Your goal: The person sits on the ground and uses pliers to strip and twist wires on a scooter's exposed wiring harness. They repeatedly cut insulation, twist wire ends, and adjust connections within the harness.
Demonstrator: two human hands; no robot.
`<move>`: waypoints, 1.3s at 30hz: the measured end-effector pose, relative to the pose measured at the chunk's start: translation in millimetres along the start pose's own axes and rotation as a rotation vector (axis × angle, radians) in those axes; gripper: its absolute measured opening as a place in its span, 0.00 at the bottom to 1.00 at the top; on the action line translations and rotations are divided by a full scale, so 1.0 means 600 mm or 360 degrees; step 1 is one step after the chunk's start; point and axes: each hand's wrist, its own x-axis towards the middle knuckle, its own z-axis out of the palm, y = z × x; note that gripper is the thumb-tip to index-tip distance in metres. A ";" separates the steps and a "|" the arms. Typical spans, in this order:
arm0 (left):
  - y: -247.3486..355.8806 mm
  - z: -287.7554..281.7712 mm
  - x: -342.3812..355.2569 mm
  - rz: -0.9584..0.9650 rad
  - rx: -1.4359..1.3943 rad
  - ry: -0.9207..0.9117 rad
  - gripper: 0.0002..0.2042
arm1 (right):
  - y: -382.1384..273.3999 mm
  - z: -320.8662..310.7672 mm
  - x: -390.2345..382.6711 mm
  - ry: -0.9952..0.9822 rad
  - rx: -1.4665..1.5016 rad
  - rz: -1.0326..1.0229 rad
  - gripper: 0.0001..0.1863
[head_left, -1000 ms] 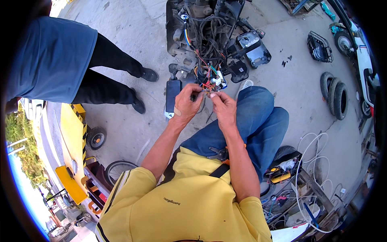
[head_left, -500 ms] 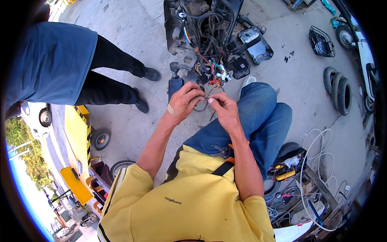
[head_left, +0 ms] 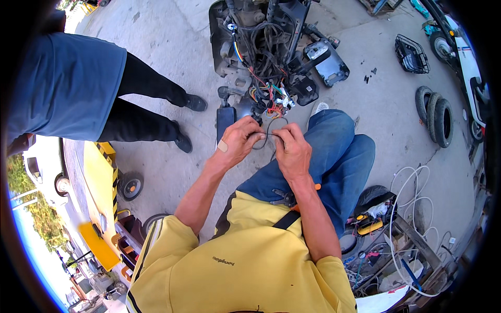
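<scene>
My left hand (head_left: 240, 143), with a beige plaster at its wrist, pinches a thin dark cable (head_left: 270, 127) between thumb and fingers. Close beside it, my right hand (head_left: 293, 152) is closed on the same cable, which loops up and down between the two. Just beyond my fingertips lies a bundle of coloured wires with white connectors (head_left: 283, 99). It comes out of a dismantled scooter body (head_left: 255, 47) full of black cabling. A pair of pliers (head_left: 284, 197) with orange on its handles rests at my lap, partly behind my right forearm.
At the left stands a person in a grey-blue top and black trousers (head_left: 151, 83). A black basket (head_left: 412, 54) and several tyres (head_left: 443, 122) lie at the right. Near my right leg are a toolbox (head_left: 377, 208), a coiled white hose (head_left: 391, 229) and loose wires.
My hands have moved slightly lower, still pinching the cable. The loop above my fingers shows more plainly. The whole view has shifted a little.
</scene>
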 end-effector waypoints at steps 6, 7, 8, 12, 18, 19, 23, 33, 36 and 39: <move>-0.004 0.011 0.003 -0.0258 -0.0151 -0.0029 0.07 | 0.013 -0.004 0.004 -0.0135 0.0383 0.0091 0.06; -0.003 0.017 0.004 -0.0369 -0.0298 0.0032 0.07 | 0.020 0.001 0.003 -0.0103 0.0373 0.0120 0.07; 0.000 0.027 0.005 -0.0482 -0.0447 0.0094 0.08 | 0.028 0.007 0.003 -0.0074 0.0362 0.0149 0.07; 0.019 0.043 0.015 -0.0304 -0.0114 0.0375 0.11 | 0.057 0.029 0.009 0.0093 0.0682 0.0713 0.08; 0.005 0.068 0.036 0.0170 0.0804 0.0395 0.14 | 0.060 0.030 0.017 -0.0029 0.1187 0.1081 0.07; 0.000 0.070 0.037 0.0180 0.0849 0.0396 0.14 | 0.059 0.033 0.017 -0.0033 0.1172 0.1097 0.07; -0.023 0.072 0.043 0.0231 0.0936 0.0398 0.12 | 0.062 0.044 0.017 -0.0028 0.1168 0.1141 0.08; -0.014 0.087 0.029 -0.0553 -0.0434 0.0594 0.04 | 0.060 0.062 0.025 0.0068 0.0835 0.0813 0.06; -0.005 0.086 0.039 -0.0942 -0.0749 0.0555 0.05 | 0.052 0.060 0.029 0.0067 0.0729 0.0736 0.06; -0.027 0.099 0.035 -0.0816 -0.1094 0.0719 0.07 | 0.048 0.062 0.032 0.0074 0.0716 0.0699 0.05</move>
